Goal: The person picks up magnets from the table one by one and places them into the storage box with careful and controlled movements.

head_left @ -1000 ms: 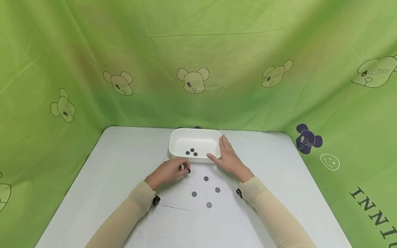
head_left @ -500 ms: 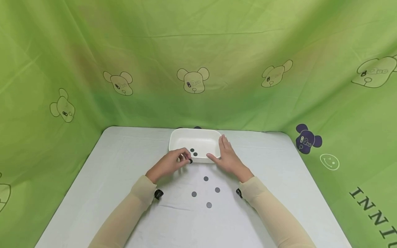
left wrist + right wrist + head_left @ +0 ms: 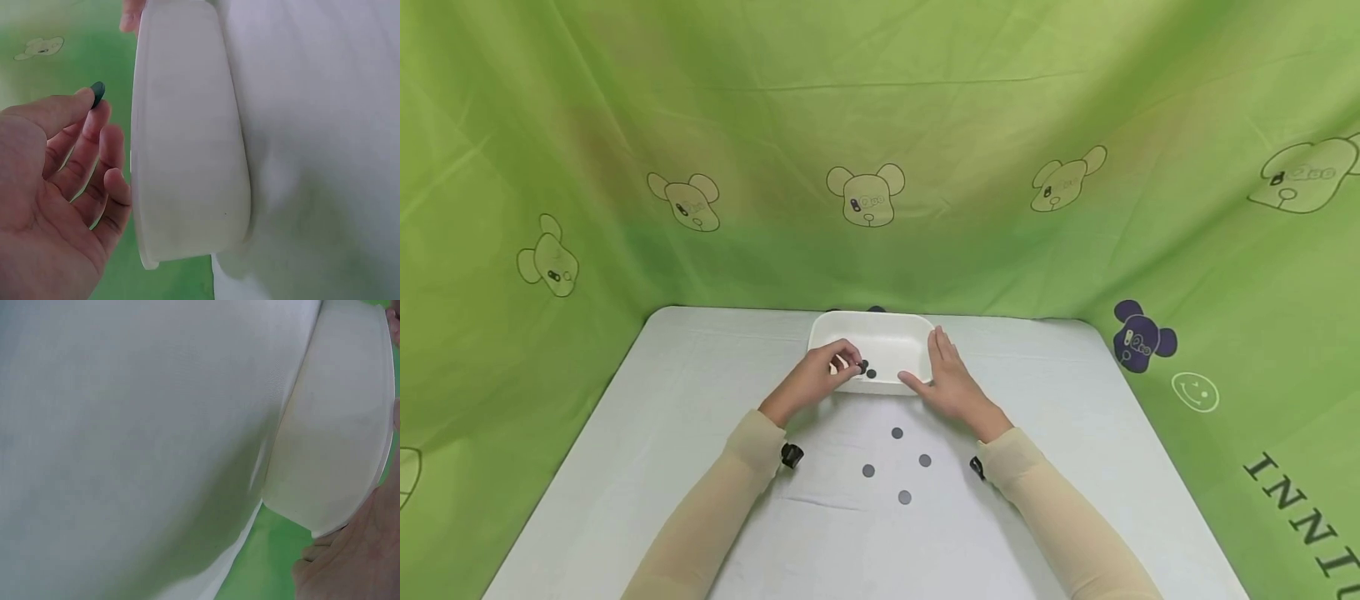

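Between left thumb and fingertips, my left hand (image 3: 816, 373) pinches a small dark disc (image 3: 98, 94) on edge. That hand is over the front left part of a white rectangular box (image 3: 883, 388), just inside its rim in the head view. Dark discs (image 3: 871, 374) lie on the box floor beside the fingertips, partly covered by the hand. My right hand (image 3: 957, 390) holds the box's right end, thumb over the front rim and fingers along the end wall. In the right wrist view, only the edge of this hand shows beside the box wall (image 3: 331, 425).
Several grey discs (image 3: 897, 433) lie spread on the white-covered table (image 3: 715, 500) in front of the box. A green curtain (image 3: 775, 267) with printed bear heads surrounds the table's back and sides. A black strap piece (image 3: 792, 455) shows at the left cuff.
My left hand has risen with the pinched disc from the table before the box, over the front rim to the inside. The right hand and box have stayed put.
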### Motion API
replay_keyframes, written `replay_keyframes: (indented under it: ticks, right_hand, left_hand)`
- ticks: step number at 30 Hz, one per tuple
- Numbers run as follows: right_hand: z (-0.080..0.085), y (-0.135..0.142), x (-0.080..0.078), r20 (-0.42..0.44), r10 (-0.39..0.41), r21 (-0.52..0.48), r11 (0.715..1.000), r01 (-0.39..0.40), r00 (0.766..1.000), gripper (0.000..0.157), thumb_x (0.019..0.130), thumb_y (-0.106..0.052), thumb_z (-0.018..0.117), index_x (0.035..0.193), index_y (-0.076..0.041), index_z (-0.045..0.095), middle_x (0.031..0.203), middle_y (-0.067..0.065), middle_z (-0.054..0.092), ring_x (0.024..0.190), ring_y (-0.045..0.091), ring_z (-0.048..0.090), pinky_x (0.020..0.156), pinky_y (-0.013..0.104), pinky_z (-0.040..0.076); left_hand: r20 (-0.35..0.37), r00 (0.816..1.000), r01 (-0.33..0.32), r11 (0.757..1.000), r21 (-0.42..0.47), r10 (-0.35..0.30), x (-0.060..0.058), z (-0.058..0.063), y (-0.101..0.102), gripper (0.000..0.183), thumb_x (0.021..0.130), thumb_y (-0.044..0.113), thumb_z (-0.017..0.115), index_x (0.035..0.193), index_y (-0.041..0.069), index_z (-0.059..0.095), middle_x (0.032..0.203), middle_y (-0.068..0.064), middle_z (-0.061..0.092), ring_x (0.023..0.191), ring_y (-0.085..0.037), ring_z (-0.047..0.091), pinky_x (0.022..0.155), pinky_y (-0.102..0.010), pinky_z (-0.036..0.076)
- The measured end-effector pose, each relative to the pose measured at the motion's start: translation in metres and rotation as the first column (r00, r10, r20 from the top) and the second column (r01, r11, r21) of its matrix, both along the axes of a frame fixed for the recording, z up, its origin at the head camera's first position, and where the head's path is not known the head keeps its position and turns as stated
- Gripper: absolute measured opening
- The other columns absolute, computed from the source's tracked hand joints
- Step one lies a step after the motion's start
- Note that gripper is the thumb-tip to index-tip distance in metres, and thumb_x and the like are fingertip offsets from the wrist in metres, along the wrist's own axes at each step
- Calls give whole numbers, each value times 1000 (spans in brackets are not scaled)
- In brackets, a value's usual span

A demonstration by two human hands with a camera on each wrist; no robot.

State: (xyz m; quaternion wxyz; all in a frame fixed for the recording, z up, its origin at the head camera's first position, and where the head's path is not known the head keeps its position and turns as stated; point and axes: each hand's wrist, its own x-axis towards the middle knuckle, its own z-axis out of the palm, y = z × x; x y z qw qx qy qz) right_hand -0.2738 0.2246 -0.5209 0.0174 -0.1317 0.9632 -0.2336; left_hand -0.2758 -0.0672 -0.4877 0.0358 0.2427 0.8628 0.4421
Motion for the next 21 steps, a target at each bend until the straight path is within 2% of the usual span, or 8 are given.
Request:
replay_keyframes:
  ticks: [9,17,21]
  right_hand:
    - [1,-1,1,-8,2,-9,1000,-2,1000,116,103,-71,53,168,5,-3,178,23,-10,164,45,0,133,54,10]
    - [3,-1,1,-1,1,-6,1000,-1,1000,116,103,-72,53,168,5,-4,178,21,-11,165,42,-3,134,54,9]
    - [2,-1,1,3,1,-5,1000,-1,1000,116,103,-73,52,168,5,-5,178,22,-11,165,42,-4,133,54,8]
  left_hand:
    - [32,999,-33,999,23,32,-13,1,6,8,106,18,71,112,14,68,105,0,74,92,-15,66,83,-32,57]
    - [56,995,-84,996,24,82,-23,-2,13,9,106,17,71,113,11,68,107,-4,74,95,-19,67,88,-36,57]
    - [56,993,-108,994,-4,108,-28,-4,16,8,106,17,71,112,12,68,108,-4,74,96,-19,66,90,-37,57]
